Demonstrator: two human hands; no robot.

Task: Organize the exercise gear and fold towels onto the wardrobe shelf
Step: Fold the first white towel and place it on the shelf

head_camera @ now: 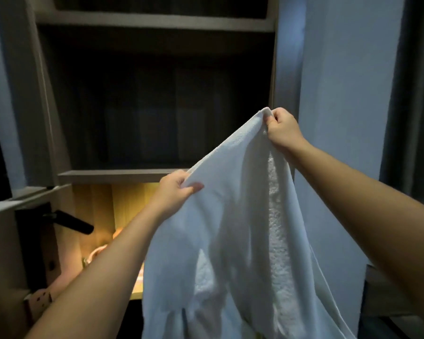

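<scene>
I have one white towel (230,228) and two hands on its top edge. My left hand (175,192), the lower one, pinches the cloth between curled fingers and thumb, and my right hand (282,129), higher and further right, is closed tight round a bunched corner. The towel hangs in loose folds between my forearms, in the air in front of the wardrobe, partly covering the near shelf (113,176), one of two dark boards I can count.
</scene>
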